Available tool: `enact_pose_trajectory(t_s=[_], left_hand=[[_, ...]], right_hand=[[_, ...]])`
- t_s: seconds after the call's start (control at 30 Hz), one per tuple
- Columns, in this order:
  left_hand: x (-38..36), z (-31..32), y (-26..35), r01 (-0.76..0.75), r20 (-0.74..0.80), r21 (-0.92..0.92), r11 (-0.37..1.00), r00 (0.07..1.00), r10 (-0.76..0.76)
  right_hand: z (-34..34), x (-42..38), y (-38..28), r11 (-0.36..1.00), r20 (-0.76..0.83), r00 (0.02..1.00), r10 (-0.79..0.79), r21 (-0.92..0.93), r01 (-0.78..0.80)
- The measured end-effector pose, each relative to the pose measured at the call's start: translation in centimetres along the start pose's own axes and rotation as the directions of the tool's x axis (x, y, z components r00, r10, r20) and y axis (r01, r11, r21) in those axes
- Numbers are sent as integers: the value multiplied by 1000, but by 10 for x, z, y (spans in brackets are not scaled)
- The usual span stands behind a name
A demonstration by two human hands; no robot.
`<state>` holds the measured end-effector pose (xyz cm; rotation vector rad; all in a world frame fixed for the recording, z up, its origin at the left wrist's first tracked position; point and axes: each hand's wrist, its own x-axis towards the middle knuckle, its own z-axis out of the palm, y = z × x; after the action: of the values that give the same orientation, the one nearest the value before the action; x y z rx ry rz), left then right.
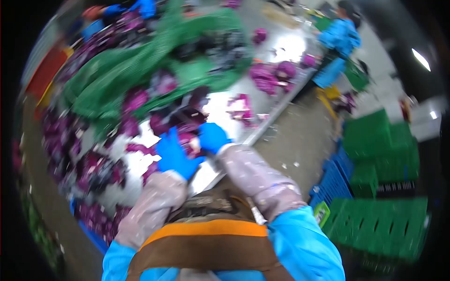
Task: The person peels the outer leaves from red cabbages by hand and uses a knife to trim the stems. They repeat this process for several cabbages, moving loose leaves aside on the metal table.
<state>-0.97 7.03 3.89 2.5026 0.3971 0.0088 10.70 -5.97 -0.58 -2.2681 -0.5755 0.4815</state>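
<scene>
Both my hands wear blue gloves and are close together over the metal table (215,105). My left hand (176,154) grips a red cabbage (191,144) from its left side, with thumb and forefinger spread around it. A pale cut patch shows on that cabbage. To its right, my right hand (213,137) is curled closed against it; whatever is inside that hand is hidden and blurred. Dark purple outer leaves (187,114) lie just beyond my fingers. Loose cabbage pieces (240,107) are to the right of them.
A green mesh sack (126,70) with cabbages covers the table's far left. Cabbages (265,77) sit near the right edge. Green crates (375,225) and a blue crate (330,180) stand at right. A co-worker in blue (340,37) is at far right; another's gloved hands (145,7) show top left.
</scene>
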Motion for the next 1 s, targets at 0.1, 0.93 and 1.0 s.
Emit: enact_pose_trajectory(t_s=[0.1,0.93,1.0], left_hand=[[-20,-12,-5,-71,29,23,997,997,70],[-71,-10,-48,-159,80,-152,975,982,173],[-70,-14,-42,-198,55,-134,971,977,207]], right_hand=[[1,-2,20,921,-159,982,102,-358,-154],[-12,-71,-81,939,88,950,-298,-150,308],[-17,-62,-77,927,77,948,-309,-200,318]])
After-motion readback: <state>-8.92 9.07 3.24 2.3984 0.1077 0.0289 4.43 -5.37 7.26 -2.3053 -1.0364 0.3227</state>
